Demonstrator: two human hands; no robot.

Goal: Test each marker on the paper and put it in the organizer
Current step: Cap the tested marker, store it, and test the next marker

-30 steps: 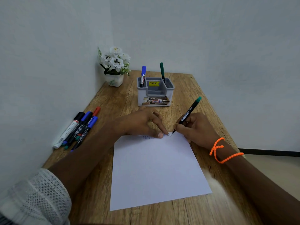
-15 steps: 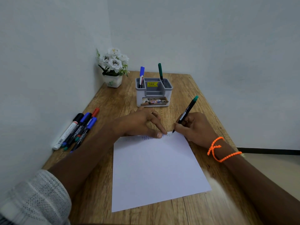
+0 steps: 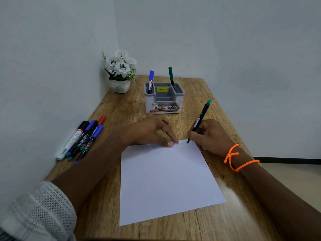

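1. lying flat nearest, the paper [image 3: 166, 180] looks light and slides easily; the left hand [image 3: 147, 131] presses it with straight fingers.
2. the right hand [image 3: 211, 136] pinches the green marker [image 3: 199, 120] low on its stiff barrel, tip on the paper's far edge.
3. farthest, the organizer [image 3: 164, 98] waits.

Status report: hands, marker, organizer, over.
Right hand grips green marker, tip on paper. Left hand presses paper flat. Organizer holds two markers; path unobstructed.

The paper [image 3: 166, 180] lies on the tabletop [image 3: 217, 108], with the organizer [image 3: 164, 100] behind it. Loose markers [image 3: 81, 140] lie to its left. A flowerpot [image 3: 120, 86] stands left of the organizer.
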